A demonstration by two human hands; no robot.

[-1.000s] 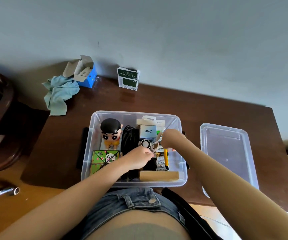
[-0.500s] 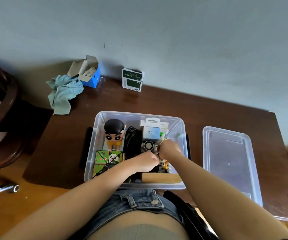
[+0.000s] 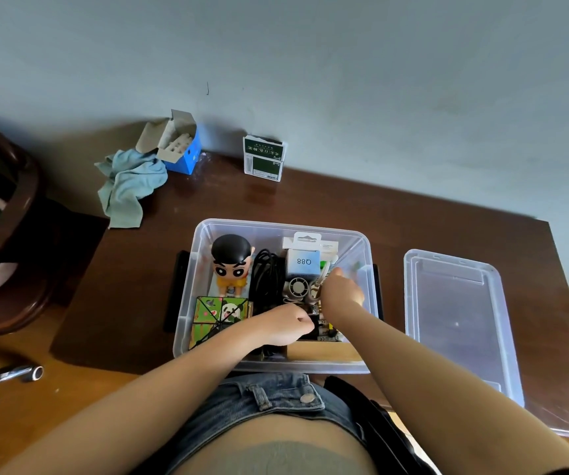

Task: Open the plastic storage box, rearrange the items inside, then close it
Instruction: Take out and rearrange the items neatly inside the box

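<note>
The clear plastic storage box (image 3: 187, 303) stands open on the dark table, its lid (image 3: 457, 323) lying flat to the right. Inside are a cartoon figurine (image 3: 231, 260), a green panda cube (image 3: 219, 315), a coiled black cable (image 3: 267, 279), a small fan (image 3: 298, 287), a Q88 package (image 3: 303, 262) and a brown box (image 3: 324, 349). My left hand (image 3: 288, 329) is curled over small items in the box's middle; what it holds is hidden. My right hand (image 3: 341, 291) reaches into the right side with fingers bent around small items near the fan.
At the table's back stand a green-and-white carton (image 3: 264, 159), an open blue box (image 3: 176, 145) and a crumpled light-blue cloth (image 3: 128, 183). A dark wooden chair (image 3: 12, 234) is at the left. A metal tool (image 3: 15, 373) lies on the floor at lower left.
Both hands have drawn closer together inside the box; my right hand moved down toward the fan and my left hand shifted slightly right. The camera view drifted a little.
</note>
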